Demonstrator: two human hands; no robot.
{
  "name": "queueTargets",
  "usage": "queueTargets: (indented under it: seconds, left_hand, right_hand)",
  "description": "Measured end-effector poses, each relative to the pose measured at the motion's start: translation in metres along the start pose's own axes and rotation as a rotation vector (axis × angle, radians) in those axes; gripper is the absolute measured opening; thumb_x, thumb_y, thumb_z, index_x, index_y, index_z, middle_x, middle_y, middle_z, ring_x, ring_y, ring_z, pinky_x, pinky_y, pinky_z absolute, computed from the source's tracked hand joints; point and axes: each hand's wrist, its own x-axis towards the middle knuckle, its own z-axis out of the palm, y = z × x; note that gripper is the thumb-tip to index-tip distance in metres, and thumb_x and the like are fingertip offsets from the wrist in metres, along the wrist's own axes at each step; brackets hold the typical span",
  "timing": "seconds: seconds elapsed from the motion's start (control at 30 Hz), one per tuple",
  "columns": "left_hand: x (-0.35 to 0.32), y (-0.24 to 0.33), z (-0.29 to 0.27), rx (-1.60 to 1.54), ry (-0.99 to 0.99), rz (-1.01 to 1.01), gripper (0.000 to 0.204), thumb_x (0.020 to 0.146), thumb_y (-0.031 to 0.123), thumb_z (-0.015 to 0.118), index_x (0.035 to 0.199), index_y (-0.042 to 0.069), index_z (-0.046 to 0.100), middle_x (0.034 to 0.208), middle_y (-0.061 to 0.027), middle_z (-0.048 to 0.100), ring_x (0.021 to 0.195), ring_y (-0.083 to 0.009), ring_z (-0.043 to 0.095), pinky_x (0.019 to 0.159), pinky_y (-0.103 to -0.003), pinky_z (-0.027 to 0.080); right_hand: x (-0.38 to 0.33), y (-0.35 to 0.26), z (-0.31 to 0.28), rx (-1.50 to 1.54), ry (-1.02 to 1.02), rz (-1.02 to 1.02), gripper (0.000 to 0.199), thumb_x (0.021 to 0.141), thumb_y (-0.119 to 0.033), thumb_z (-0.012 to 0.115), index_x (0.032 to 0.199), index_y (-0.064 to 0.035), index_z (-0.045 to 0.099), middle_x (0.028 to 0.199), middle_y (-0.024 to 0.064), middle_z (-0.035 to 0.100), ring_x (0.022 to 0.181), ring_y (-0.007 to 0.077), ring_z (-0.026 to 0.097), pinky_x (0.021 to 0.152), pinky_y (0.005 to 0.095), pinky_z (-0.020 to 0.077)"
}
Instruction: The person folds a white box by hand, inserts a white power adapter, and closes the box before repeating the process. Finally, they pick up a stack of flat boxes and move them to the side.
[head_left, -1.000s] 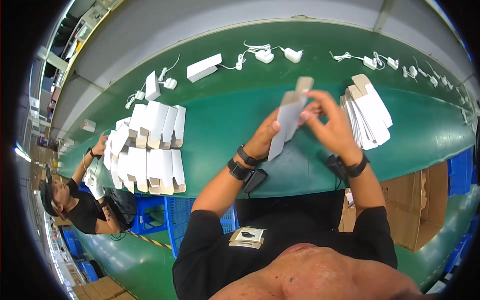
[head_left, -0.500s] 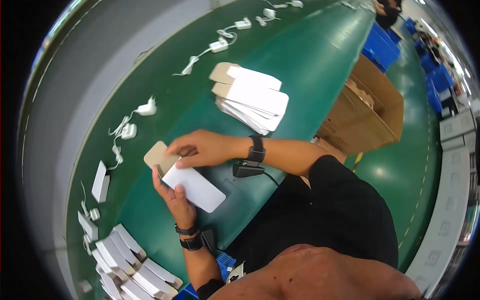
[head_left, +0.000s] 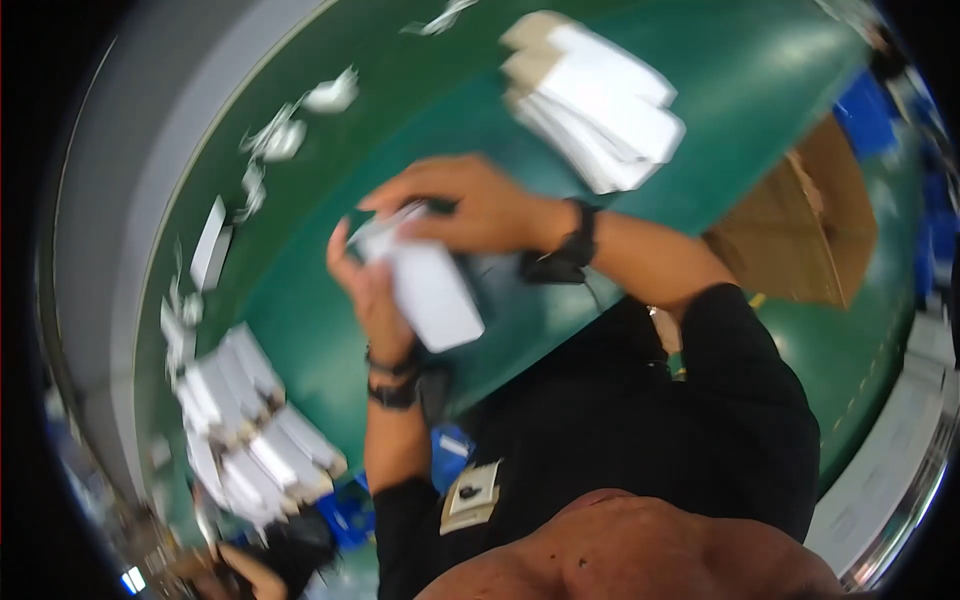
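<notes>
A small white carton (head_left: 435,298) is held over the green table in front of me, tilted, its long side facing up. My left hand (head_left: 375,295) grips it from the left, thumb on top and fingers around the far end. My right hand (head_left: 475,205) reaches across from the right and bends its fingers over that same far end, where the flap is. Motion blur and the fingers hide most of the flap. Beyond my right hand lies a stack of flat white cartons (head_left: 600,95) with brown inner flaps.
White corded adapters (head_left: 330,92) lie along the table's far side beside a standing folded white carton (head_left: 210,245). Several folded white cartons (head_left: 255,455) are grouped at the lower left, near another person's arm (head_left: 250,572). A large brown box (head_left: 790,225) stands at the right.
The brown-lined flap that stuck out from the carton's end has been folded in under my right hand's fingers. My whole view has swung, so the table's things sit elsewhere in the picture.
</notes>
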Motion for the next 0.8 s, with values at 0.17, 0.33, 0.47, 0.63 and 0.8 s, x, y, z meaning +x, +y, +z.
queueTargets:
  seconds: [0.17, 0.33, 0.47, 0.63, 0.8]
  left_hand:
    - [-0.018, 0.024, -0.014, -0.161, -0.139, 0.012, 0.076, 0.097, 0.008, 0.056, 0.152, 0.013, 0.003, 0.133, -0.0212, 0.052, 0.115, -0.0239, 0.057, 0.098, -0.038, 0.047]
    - [-0.032, 0.025, -0.025, -0.132, -0.134, 0.039, 0.076, 0.097, 0.007, 0.056, 0.151, 0.011, 0.003, 0.133, -0.0232, 0.052, 0.115, -0.0242, 0.057, 0.095, -0.037, 0.049]
    - [-0.04, 0.023, -0.036, -0.099, -0.135, 0.018, 0.075, 0.098, 0.008, 0.056, 0.152, 0.009, 0.003, 0.133, -0.0235, 0.052, 0.115, -0.0245, 0.058, 0.096, -0.037, 0.049]
    - [-0.071, 0.021, -0.069, 0.076, -0.131, 0.06, 0.053, 0.099, 0.012, 0.054, 0.146, 0.005, 0.031, 0.132, -0.0142, 0.054, 0.115, -0.0212, 0.057, 0.096, -0.034, 0.048]
    - [-0.123, 0.013, -0.082, 0.075, -0.167, 0.232, 0.037, 0.101, 0.013, 0.051, 0.136, 0.007, 0.043, 0.129, -0.0074, 0.052, 0.115, -0.0142, 0.054, 0.092, -0.03, 0.048]
  right_hand:
    - [0.003, -0.017, 0.025, 0.008, -0.021, 0.215, 0.014, 0.09, -0.009, 0.069, 0.101, 0.0002, 0.072, 0.1, 0.0093, 0.07, 0.092, 0.0161, 0.066, 0.081, 0.028, 0.0527]
    - [-0.002, -0.018, 0.041, 0.222, -0.011, 0.395, 0.015, 0.091, -0.008, 0.068, 0.104, 0.0002, 0.071, 0.104, 0.0084, 0.069, 0.092, 0.0143, 0.064, 0.082, 0.027, 0.0524]
    - [0.002, -0.017, 0.044, 0.254, -0.137, 0.495, 0.018, 0.091, -0.007, 0.068, 0.107, 0.0005, 0.07, 0.111, 0.0086, 0.068, 0.095, 0.0144, 0.064, 0.085, 0.0275, 0.0517]
    - [-0.004, -0.022, 0.078, 0.212, -0.222, 0.441, 0.019, 0.092, -0.007, 0.065, 0.109, 0.0011, 0.069, 0.121, 0.0125, 0.066, 0.11, 0.0194, 0.061, 0.097, 0.031, 0.0467]
    - [-0.058, -0.05, 0.115, 0.015, -0.312, 0.442, 0.026, 0.094, -0.01, 0.062, 0.118, 0.0008, 0.065, 0.128, 0.0128, 0.063, 0.12, 0.0217, 0.056, 0.105, 0.0344, 0.0404]
